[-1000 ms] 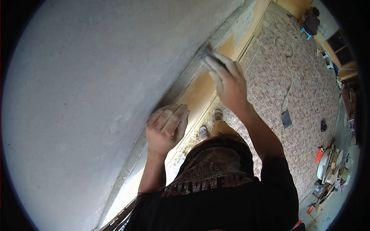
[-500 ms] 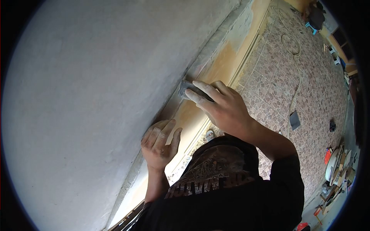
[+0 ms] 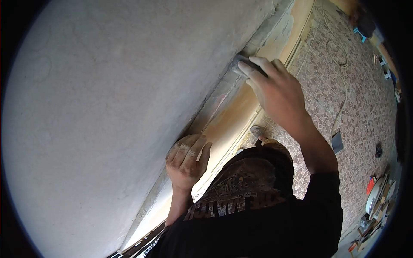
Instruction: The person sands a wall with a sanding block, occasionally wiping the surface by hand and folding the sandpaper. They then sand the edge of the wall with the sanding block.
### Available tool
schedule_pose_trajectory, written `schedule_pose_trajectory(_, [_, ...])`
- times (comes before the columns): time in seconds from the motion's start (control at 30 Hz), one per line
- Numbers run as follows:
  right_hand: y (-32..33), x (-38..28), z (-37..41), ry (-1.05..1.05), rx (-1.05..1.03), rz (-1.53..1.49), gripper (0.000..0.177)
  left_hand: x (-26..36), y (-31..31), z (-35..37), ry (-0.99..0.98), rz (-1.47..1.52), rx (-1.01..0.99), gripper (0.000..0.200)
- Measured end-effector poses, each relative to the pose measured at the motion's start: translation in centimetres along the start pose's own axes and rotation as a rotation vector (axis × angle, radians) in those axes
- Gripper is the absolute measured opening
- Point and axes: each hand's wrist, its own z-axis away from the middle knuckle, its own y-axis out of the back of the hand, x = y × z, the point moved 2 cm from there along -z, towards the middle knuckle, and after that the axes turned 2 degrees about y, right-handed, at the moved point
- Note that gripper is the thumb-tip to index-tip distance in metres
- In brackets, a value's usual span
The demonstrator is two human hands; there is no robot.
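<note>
My right hand [image 3: 278,92] pinches a dark grey piece of sandpaper [image 3: 254,63], which looks folded or wrapped on something I cannot make out. It presses against the edge strip [image 3: 223,92] where the large grey plastered surface [image 3: 112,103] meets a tan and grey patched band [image 3: 234,107]. Lower down, my left hand [image 3: 187,161] rests on that same edge, fingers lightly bent and together, thumb apart. Nothing shows in it. Pale dust covers the fingers of both hands.
Stone-patterned tiles [image 3: 318,99] cover the floor to the right. A hose [image 3: 344,92] runs across them, near a dark flat sheet [image 3: 337,142]. Boards and tools [image 3: 380,206] are piled at lower right. A blue stool [image 3: 359,35] stands at top right. My sandaled foot [image 3: 257,131] is below.
My right hand has slid up and to the right along the edge with the sandpaper. My left hand keeps its place on the edge. The view has shifted slightly, and a foot shows more.
</note>
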Motion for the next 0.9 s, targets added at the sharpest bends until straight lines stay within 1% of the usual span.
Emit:
schedule_pose_trajectory(0.03, [0.1,0.1,-0.1,-0.002,-0.024,0.026,0.041,0.0,0.0,0.1,0.002,0.001,-0.003,0.031])
schedule_pose_trajectory(0.07, [-0.1,-1.3,0.3,0.001,-0.023,0.031,0.041,-0.4,0.1,0.5,-0.021,-0.015,0.009,0.031])
schedule_pose_trajectory(0.13, [-0.3,-5.3,1.9,0.118,-0.085,0.019,0.044,-0.4,0.2,0.5,-0.057,-0.034,0.01,0.031])
schedule_pose_trajectory(0.17, [-0.2,-6.0,2.6,0.197,-0.074,-0.023,0.046,-0.1,0.1,0.0,-0.045,-0.033,0.0,0.031])
schedule_pose_trajectory(0.2, [-0.3,-5.7,2.5,0.188,-0.066,-0.022,0.046,-0.1,0.2,0.0,-0.031,-0.029,-0.01,0.03])
schedule_pose_trajectory(0.27, [-0.4,-4.3,2.3,0.2,-0.13,-0.174,0.045,-0.2,0.2,0.0,-0.048,-0.022,-0.016,0.03])
schedule_pose_trajectory(0.3, [-0.5,-2.8,2.0,0.078,-0.118,-0.069,0.043,-0.3,0.3,0.0,-0.049,-0.017,-0.017,0.03])
schedule_pose_trajectory(0.33, [-0.8,-0.8,1.4,0.001,-0.067,0.024,0.046,-0.3,0.4,0.0,-0.053,-0.013,-0.02,0.03])
schedule_pose_trajectory(0.4, [-0.7,1.2,0.7,-0.079,0.009,0.013,0.05,-0.1,0.4,-0.1,-0.049,-0.001,-0.018,0.031])
schedule_pose_trajectory(0.47, [-1.3,-2.1,1.9,-0.031,-0.018,-0.011,0.049,-0.2,0.3,0.0,-0.048,0.004,-0.011,0.031])
schedule_pose_trajectory(0.5, [-0.9,-4.5,2.6,0.12,-0.088,-0.182,0.049,-0.2,0.4,0.0,-0.043,-0.002,-0.017,0.031])
schedule_pose_trajectory(0.53, [-1.3,-6.9,4.1,0.224,-0.081,-0.215,0.051,-0.2,0.4,0.0,-0.048,-0.002,-0.015,0.031])
schedule_pose_trajectory(0.6, [-0.7,-7.4,4.4,0.284,-0.072,-0.261,0.051,-0.2,0.5,0.0,-0.039,0.004,-0.026,0.03])
schedule_pose_trajectory(0.67, [-1.0,-4.2,3.1,0.107,-0.047,-0.152,0.042,-0.3,0.4,-0.1,-0.045,0.008,-0.024,0.03])
schedule_pose_trajectory(0.7, [-1.2,-1.9,2.3,0.042,0.09,-0.04,0.04,-0.2,0.4,0.0,-0.045,0.012,-0.021,0.03])
schedule_pose_trajectory(0.73, [-1.7,0.4,1.7,-0.026,0.082,-0.011,0.044,-0.3,0.5,0.1,-0.04,0.012,-0.018,0.03])
schedule_pose_trajectory(0.8, [-1.5,-0.1,1.6,-0.059,0.109,0.055,0.044,-0.2,0.3,0.1,-0.033,-0.014,-0.017,0.031])
schedule_pose_trajectory(0.87, [-1.4,-4.6,2.9,0.086,0.02,-0.157,0.042,-0.1,0.3,0.2,-0.022,-0.019,-0.01,0.031])
schedule_pose_trajectory(0.9, [-2.2,-6.8,4.1,0.189,0.033,-0.227,0.043,-0.2,0.3,0.1,-0.014,-0.023,-0.009,0.031])
